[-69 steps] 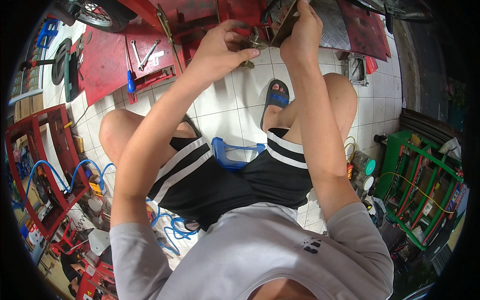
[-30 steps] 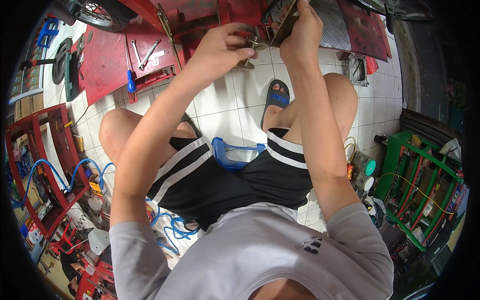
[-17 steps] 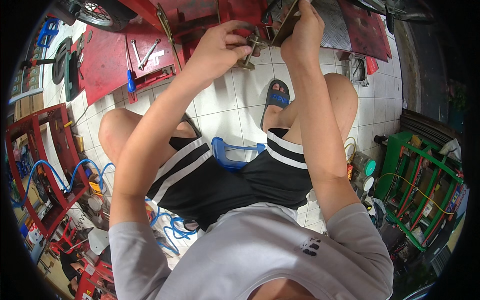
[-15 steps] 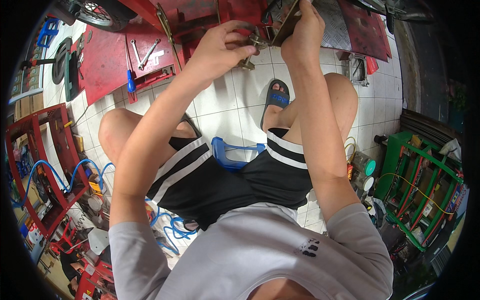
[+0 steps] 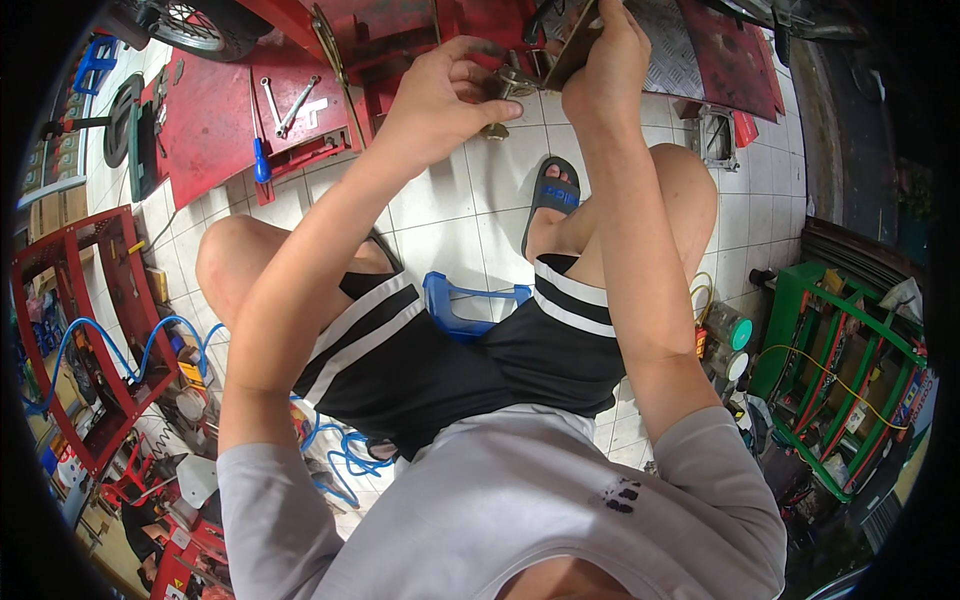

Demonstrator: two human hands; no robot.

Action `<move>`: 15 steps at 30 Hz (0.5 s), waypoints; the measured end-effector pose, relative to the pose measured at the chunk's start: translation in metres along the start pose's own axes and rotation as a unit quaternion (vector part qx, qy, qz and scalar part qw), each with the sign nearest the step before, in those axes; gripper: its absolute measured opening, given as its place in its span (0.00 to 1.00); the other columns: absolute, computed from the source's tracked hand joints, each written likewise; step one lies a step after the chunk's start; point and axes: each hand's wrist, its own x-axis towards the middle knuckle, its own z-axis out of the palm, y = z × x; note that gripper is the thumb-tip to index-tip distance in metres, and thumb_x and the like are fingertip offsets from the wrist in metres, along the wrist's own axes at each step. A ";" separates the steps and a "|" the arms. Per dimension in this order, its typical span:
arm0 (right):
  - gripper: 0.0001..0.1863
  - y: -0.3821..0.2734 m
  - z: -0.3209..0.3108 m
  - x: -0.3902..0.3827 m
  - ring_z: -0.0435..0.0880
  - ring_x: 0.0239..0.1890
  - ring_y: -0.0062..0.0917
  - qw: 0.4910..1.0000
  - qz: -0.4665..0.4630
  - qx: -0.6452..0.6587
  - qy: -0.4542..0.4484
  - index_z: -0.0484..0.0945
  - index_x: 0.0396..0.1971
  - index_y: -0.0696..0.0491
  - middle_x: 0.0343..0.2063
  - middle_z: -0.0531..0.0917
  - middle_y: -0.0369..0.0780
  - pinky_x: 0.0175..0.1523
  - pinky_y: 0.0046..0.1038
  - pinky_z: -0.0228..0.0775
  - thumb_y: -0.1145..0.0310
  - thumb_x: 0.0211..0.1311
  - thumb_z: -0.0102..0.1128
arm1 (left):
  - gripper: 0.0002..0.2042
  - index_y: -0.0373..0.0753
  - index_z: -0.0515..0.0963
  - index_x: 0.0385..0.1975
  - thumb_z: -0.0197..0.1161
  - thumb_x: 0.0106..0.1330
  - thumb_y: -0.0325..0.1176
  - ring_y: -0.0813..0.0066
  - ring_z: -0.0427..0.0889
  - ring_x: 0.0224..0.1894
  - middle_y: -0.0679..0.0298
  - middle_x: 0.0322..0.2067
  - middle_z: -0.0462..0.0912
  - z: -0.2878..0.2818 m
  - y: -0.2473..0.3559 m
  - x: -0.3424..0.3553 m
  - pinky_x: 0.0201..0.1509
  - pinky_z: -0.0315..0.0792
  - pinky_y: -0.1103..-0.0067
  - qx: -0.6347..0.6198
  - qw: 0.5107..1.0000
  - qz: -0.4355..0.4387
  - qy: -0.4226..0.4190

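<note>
Brass-coloured metal fitting [image 5: 514, 82], one piece: in the air between our two hands, just off the near edge of the red desk [image 5: 212, 125]; a round end hangs below it over the tiled floor [image 5: 440, 245].

Left hand [image 5: 430, 105]: ours, pinching the fitting, thumb along its near side, fingers curled behind and partly hidden. To work it well, we would roll it between thumb and fingers in short strokes, wrist loose, forearm in line.

Flat brown plate [image 5: 572, 50], one: seen nearly edge-on, beside the fitting; whether the two are joined we cannot tell.

Right hand [image 5: 612, 65]: ours, wrist bent, closed on the plate; fingertips out of sight. Its best service, we judge, is as an anchor, so that the turning stays with the left. Likely fault: the plate tilting and making the fitting bind.

Blue-handled screwdriver [image 5: 261, 165], one, and spanners [image 5: 298, 108], a pair: on the desk to our left, within easy reach should bare fingers prove too weak.

White T-shaped piece [image 5: 316, 108]: beside the spanners.

Ribbed metal sheet [image 5: 672, 65]: beyond our right wrist.

Sandal [image 5: 556, 195], dark: below the fitting, so we should guard against a drop.
</note>
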 end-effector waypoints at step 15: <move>0.12 -0.001 -0.001 0.001 0.75 0.18 0.19 1.000 0.006 0.013 0.012 0.77 0.36 0.54 0.24 0.80 0.35 0.22 0.22 0.67 0.61 0.71 0.49 | 0.26 0.30 0.59 0.61 0.58 0.63 0.20 0.69 0.82 0.43 0.54 0.46 0.80 -0.003 0.009 0.001 0.49 0.75 0.77 -0.021 0.997 -0.070 -0.033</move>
